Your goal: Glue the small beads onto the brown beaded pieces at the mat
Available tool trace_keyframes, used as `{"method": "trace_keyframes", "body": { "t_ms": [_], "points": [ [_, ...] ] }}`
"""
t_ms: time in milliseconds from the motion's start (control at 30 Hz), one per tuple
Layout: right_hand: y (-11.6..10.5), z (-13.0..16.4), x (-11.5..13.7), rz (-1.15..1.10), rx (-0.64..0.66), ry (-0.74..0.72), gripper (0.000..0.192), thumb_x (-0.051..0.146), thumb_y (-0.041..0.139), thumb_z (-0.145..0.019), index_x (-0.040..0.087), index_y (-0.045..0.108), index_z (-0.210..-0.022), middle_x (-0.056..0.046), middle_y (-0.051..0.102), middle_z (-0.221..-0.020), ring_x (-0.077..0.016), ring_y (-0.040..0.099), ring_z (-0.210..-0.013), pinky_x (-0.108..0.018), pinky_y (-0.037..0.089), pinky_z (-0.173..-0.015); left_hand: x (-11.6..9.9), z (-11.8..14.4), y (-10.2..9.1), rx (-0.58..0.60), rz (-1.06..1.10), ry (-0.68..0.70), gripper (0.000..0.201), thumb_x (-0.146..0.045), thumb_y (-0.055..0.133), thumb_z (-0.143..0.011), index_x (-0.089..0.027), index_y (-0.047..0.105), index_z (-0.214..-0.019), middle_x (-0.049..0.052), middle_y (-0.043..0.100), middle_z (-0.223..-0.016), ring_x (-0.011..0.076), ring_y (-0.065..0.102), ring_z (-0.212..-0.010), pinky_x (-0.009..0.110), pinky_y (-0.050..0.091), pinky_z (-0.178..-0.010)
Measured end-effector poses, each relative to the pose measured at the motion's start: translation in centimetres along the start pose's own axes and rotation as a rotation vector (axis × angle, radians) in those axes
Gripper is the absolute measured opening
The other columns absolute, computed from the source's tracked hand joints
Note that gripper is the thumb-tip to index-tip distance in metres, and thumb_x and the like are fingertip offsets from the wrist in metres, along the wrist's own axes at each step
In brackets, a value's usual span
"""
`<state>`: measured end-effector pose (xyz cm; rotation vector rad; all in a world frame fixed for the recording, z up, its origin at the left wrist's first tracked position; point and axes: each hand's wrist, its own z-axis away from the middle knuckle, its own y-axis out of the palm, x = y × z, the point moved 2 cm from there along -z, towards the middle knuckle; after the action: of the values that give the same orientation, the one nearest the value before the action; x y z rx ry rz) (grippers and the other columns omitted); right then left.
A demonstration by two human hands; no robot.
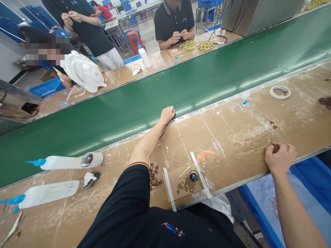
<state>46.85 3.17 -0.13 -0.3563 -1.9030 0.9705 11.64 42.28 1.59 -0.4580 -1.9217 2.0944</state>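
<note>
My left hand (168, 113) reaches forward to the near edge of the green conveyor belt (144, 106). Its fingers are curled closed, and whatever they may hold is hidden. At the table's front edge on the right rests my right hand (280, 156), loosely curled, its palm side out of sight. Between my arms a piece of cardboard (172, 182) is held by strips of white tape. On it stand a small round pot of dark liquid (193, 176) and a cotton swab (184, 171). Small orange-pink pieces (206, 155) lie beside it, with dark brown pieces (155, 175) to its left.
Two white squeeze bottles (64, 162) with blue nozzles lie left, near scissors (12, 229). A tape roll (280, 92) lies at right. Blue bins (310, 182) stand below the table edge. Across the belt are co-workers (174, 26), a white fan (84, 72) and yellow pieces (205, 45).
</note>
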Motion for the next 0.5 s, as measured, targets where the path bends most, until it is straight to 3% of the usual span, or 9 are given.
{"method": "trace_keyframes", "body": {
  "t_ms": [233,367,500],
  "points": [
    [0.3,0.0,-0.5,-0.01,-0.029,-0.012,0.011,0.019,0.054,-0.077,0.026,0.046,-0.08,-0.01,0.051,-0.093,-0.0357,0.049,-0.118,-0.055,0.036,-0.111,-0.8,0.1,0.1,-0.031,0.114,0.026,0.022,-0.029,0.051,-0.106,-0.015,0.068,-0.112,0.02,0.074,-0.126,0.0353,0.069,-0.121,0.041,0.046,-0.102],
    [0.9,0.0,-1.2,-0.032,-0.084,-0.038,0.013,0.021,0.054,-0.074,0.028,0.044,-0.078,-0.01,0.053,-0.095,-0.0366,0.052,-0.118,-0.059,0.039,-0.11,-1.0,-0.2,-0.3,-0.092,0.218,-0.023,0.012,-0.025,0.06,-0.1,-0.019,0.066,-0.092,0.016,0.078,-0.105,0.0322,0.071,-0.109,0.038,0.047,-0.095],
    [1.2,0.0,-1.6,-0.043,-0.101,-0.041,0.01,0.02,0.053,-0.073,0.026,0.047,-0.078,-0.011,0.055,-0.099,-0.0357,0.053,-0.118,-0.059,0.041,-0.11,-0.7,0.1,-1.3,-0.194,0.358,-0.102,0.028,-0.024,0.053,-0.101,-0.023,0.052,-0.072,0.009,0.071,-0.08,0.0238,0.067,-0.085,0.033,0.046,-0.082]
  ]
}}
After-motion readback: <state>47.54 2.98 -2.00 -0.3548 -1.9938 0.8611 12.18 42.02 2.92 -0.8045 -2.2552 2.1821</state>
